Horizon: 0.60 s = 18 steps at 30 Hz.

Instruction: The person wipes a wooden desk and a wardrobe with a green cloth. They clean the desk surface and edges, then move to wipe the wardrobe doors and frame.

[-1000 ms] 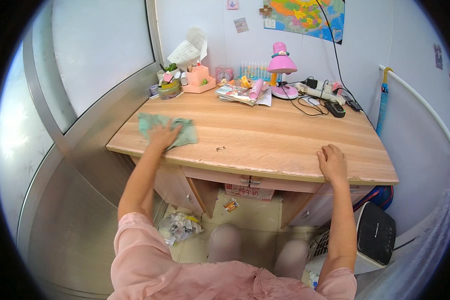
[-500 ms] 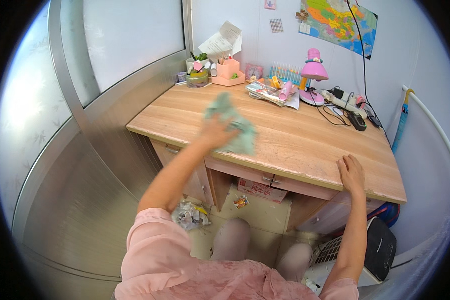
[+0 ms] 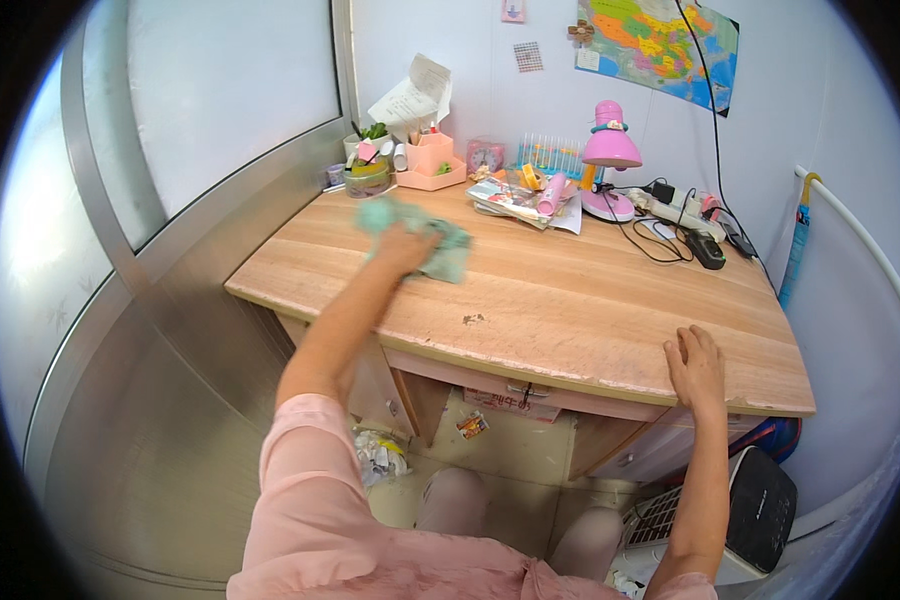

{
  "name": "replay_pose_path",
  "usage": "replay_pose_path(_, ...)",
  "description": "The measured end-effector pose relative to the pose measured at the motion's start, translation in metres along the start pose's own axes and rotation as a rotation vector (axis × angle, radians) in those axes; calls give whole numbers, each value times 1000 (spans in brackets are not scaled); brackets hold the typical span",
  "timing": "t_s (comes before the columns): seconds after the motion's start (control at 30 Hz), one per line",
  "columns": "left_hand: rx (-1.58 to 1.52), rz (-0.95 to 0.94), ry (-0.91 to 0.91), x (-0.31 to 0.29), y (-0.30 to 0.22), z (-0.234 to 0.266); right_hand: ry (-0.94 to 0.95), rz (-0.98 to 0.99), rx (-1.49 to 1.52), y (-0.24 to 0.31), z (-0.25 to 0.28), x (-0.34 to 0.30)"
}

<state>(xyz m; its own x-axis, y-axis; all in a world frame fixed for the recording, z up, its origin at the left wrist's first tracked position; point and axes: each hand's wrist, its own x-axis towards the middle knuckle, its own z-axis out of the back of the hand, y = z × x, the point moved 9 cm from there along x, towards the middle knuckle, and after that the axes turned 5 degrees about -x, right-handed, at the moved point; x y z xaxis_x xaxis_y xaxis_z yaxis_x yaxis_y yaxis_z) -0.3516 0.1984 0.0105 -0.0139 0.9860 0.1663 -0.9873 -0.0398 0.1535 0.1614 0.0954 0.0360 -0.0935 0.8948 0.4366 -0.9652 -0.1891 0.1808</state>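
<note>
Left hand [image 3: 402, 248] lies over a green cloth [image 3: 450, 256] on the left of the tabletop [image 3: 570, 290], its grip too blurred to tell; the right hand [image 3: 697, 372] rests loosely curled, empty. Wiping seems unfinished: a patchy mark [image 3: 473, 319] shows uncovered.

Pink lamp [image 3: 612, 150], green cloth [image 3: 448, 256] on desk [image 3: 590, 295]

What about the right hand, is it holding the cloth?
No: the right hand rests on the desk; the left hand has the cloth.
</note>
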Motion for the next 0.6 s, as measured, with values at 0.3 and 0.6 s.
replay_pose_path(0.3, -205, -41, -73, 62, 31, -23, -13, 56, 45, 3, 2, 1)
replay_pose_path(0.6, -528, -80, -52, 108, 28, -29, -11, 1, 48, 1, 4, 0)
